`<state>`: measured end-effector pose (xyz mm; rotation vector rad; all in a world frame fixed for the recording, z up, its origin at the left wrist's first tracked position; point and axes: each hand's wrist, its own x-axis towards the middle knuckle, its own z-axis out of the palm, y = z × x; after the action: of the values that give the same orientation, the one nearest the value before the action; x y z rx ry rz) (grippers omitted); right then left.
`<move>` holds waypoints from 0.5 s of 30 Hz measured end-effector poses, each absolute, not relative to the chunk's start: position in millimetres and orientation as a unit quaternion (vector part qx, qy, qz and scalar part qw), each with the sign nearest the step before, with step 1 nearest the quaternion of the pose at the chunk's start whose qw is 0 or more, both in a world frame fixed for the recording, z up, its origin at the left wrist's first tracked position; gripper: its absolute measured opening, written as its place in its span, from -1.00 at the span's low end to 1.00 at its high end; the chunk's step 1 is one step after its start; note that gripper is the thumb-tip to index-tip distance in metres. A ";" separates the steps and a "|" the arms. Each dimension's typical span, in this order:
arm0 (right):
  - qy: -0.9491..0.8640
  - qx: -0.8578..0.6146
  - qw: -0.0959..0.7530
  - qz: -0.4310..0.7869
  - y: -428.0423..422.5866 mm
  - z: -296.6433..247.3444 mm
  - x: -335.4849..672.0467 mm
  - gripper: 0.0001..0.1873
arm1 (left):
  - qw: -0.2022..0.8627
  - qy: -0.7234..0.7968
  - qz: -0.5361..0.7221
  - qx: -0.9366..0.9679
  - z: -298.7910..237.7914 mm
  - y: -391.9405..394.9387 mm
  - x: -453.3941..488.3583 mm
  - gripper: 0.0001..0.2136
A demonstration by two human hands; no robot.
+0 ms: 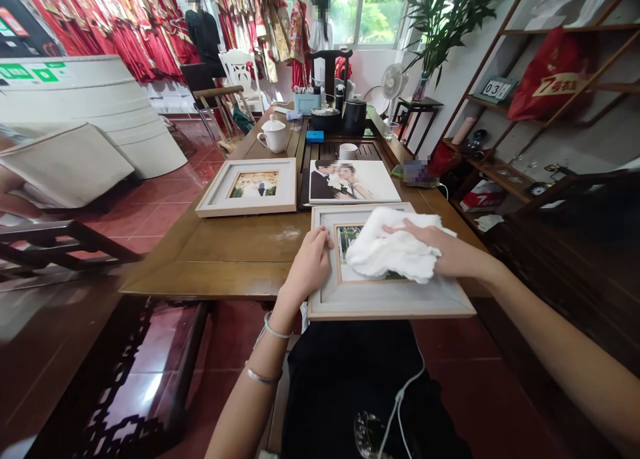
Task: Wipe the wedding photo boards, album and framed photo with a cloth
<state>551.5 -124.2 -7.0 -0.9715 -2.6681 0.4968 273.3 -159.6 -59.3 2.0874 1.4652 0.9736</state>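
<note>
A picture frame point(390, 305) with a pale wooden edge and a white mat lies at the table's near edge, its front side reaching slightly over it. My left hand point(314, 262) grips the frame's left side, fingers curled over the border. On the glass, my right hand point(430, 242) holds a bunched white cloth point(390, 252), which covers most of the framed photo. Only a strip of that photo shows at its left and lower edges. Beyond lie a second framed picture point(255, 184) and, to its right, a frameless wedding photo panel point(353, 181).
On the wooden table point(225, 272) stand a white lidded cup point(274, 136), a small white cup point(348, 152), a blue box point(315, 137) and a black kettle point(355, 115). Shelves point(505, 172) stand at right. A white cable point(400, 399) hangs over my lap. Two people are at the back.
</note>
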 end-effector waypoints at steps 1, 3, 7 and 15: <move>-0.915 -0.335 0.109 0.196 -134.7 -3.7 551.3 -0.45 | 0.205 0.524 0.350 0.748 -59.4 -159.5 273.2 -0.76; -0.911 -0.323 0.086 0.242 -154.0 2.0 550.0 -0.44 | 0.207 0.521 0.352 0.749 -59.4 -159.6 273.0 -0.75; -0.918 -0.254 0.063 0.297 -180.2 12.2 545.2 -0.39 | 0.204 0.521 0.354 0.749 -59.0 -159.9 272.6 -0.74; -0.931 -0.214 0.046 0.291 -182.9 21.3 552.1 -0.44 | 0.204 0.519 0.352 0.751 -59.9 -159.1 271.6 -0.74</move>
<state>552.1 -182.9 21.3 -0.6543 -2.8441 0.8877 271.6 -159.1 -59.9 2.0956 1.4476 0.9827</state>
